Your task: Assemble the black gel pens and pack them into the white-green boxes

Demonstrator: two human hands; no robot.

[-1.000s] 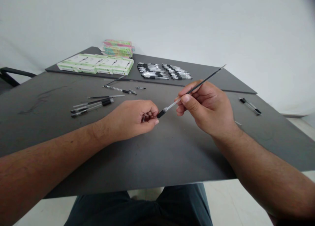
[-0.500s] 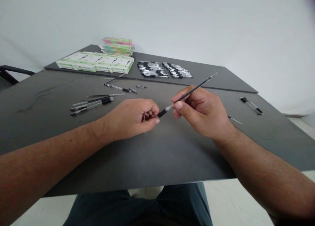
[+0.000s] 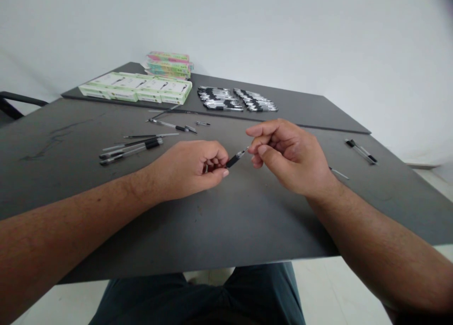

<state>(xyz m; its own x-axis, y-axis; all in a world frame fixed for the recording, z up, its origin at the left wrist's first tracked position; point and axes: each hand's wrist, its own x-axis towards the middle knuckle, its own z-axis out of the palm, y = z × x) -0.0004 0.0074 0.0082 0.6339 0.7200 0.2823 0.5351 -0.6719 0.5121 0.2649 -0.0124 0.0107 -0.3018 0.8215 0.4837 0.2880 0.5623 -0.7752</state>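
Note:
My left hand point(image 3: 193, 169) is closed around a pen point(image 3: 235, 159). The pen's black grip and clear tip stick out past the thumb, pointing up and to the right, while the rest of the barrel is hidden in the palm. At the pen's point, my right hand point(image 3: 288, 157) has a fingertip touching or almost touching it. Its index finger is lifted away from the thumb, and I see nothing held in that hand.
Capless pens point(image 3: 134, 151) and dark refills lie left of my left hand. Farther back are more loose parts point(image 3: 173, 125). Finished-looking pens point(image 3: 219, 99) lie in two groups on a raised board, beside green-white boxes point(image 3: 138, 86) and colourful packs point(image 3: 169, 65). Two pens point(image 3: 361, 151) rest at right.
The long dark refill that stuck up from my right hand is no longer visible outside the pen; only a short point shows. My right index finger has lifted. My left hand keeps its hold.

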